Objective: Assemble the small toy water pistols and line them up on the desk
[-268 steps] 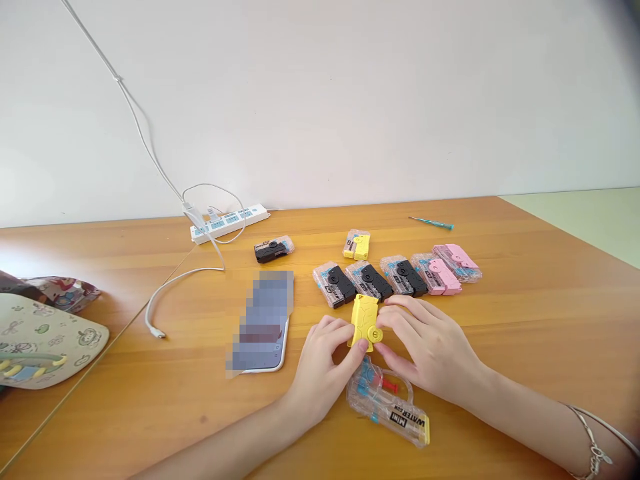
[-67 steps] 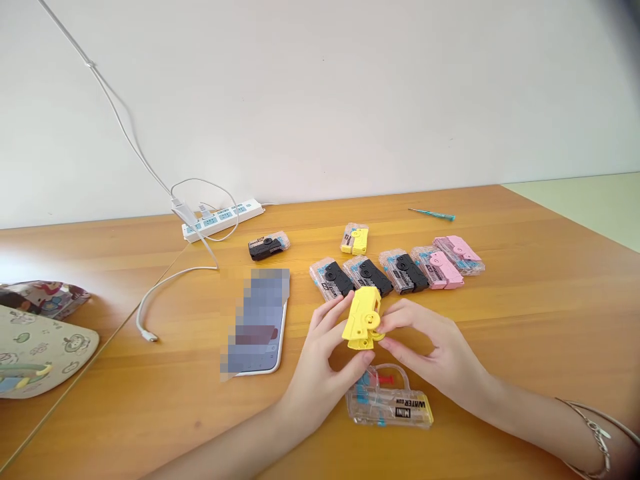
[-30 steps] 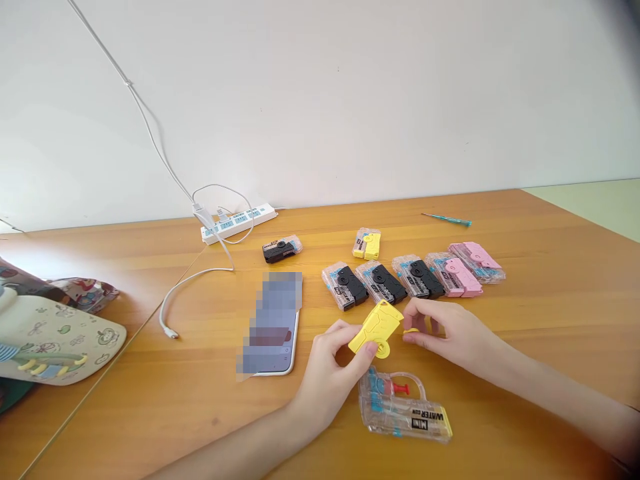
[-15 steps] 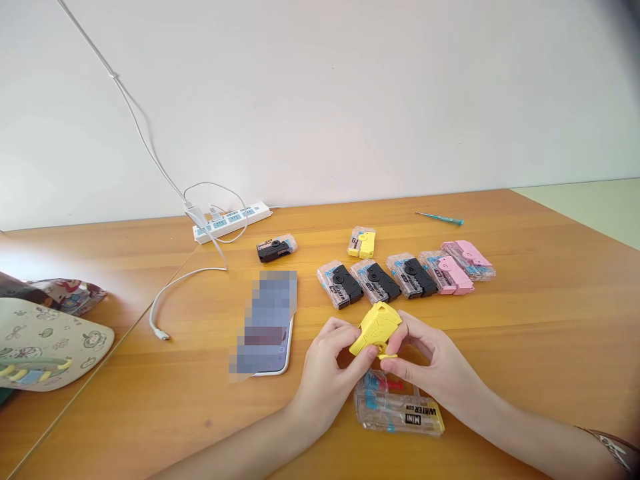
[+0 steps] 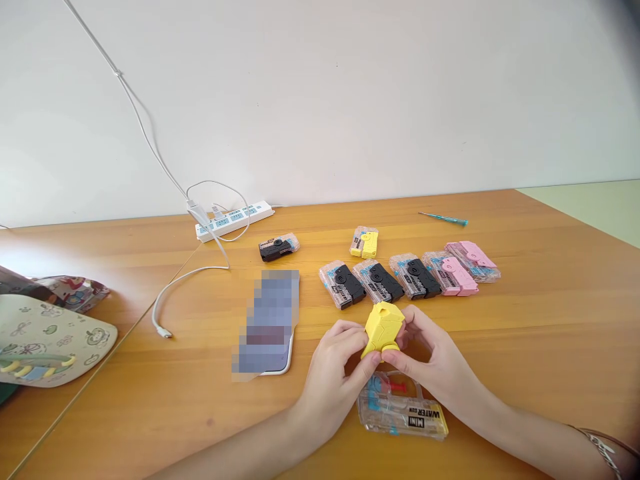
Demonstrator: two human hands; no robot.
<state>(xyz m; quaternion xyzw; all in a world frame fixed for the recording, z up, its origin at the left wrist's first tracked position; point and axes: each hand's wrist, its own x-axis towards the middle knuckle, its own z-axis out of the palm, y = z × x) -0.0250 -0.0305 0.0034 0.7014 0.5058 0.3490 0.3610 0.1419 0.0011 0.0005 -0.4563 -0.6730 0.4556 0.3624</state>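
Between both hands I hold a yellow plastic toy-gun shell (image 5: 384, 328), tilted, above the table. My left hand (image 5: 337, 367) pinches its lower left side, the thumb at the bottom edge. My right hand (image 5: 425, 350) grips the right side, its thumb pressed by a small round yellow part (image 5: 390, 347); some of its fingers are behind the shell. Just below my hands lies a clear mini water gun (image 5: 403, 417) with blue inner parts, a red trigger and a yellow end. Its upper part is partly covered by my hands.
Beyond my hands lies a row of folded water guns, black (image 5: 379, 281) and pink (image 5: 456, 275). Farther back are a yellow one (image 5: 365, 243), another black one (image 5: 278, 249) and a teal screwdriver (image 5: 447, 219). Leftward: a phone (image 5: 273, 307), power strip (image 5: 235, 221), white cable (image 5: 163, 331) and patterned bag (image 5: 55, 343).
The yellow shell has been turned more upright in my hands, and its round part now faces lower right. My right thumb has shifted onto that part. The view has moved slightly.
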